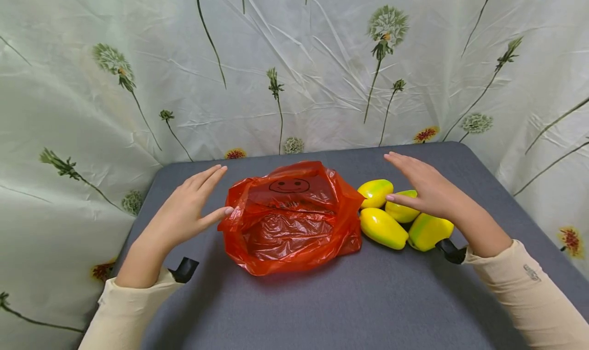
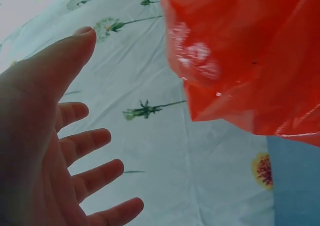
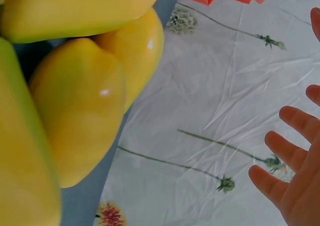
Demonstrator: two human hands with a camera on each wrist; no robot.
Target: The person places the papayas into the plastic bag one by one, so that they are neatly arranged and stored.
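Observation:
A red plastic bag (image 1: 290, 237) with a printed smiley face stands with its mouth spread wide on the grey table. My left hand (image 1: 181, 212) is raised at the bag's left side, fingers extended and thumb toward the rim; in the left wrist view the hand (image 2: 55, 136) and the bag (image 2: 240, 60) appear apart. Several yellow mango-like fruits (image 1: 382, 228) lie grouped against the bag's right side. Above them hovers my right hand (image 1: 430, 189), its fingers straight and holding nothing. The right wrist view shows the fruits (image 3: 80, 110) well away from the fingers (image 3: 295, 156).
The grey table (image 1: 322, 309) extends in front of the bag and has rounded far corners. A pale curtain (image 1: 317, 84) with dandelion prints hangs behind it and along the left side. Black wrist mounts (image 1: 184, 270) sit at both cuffs.

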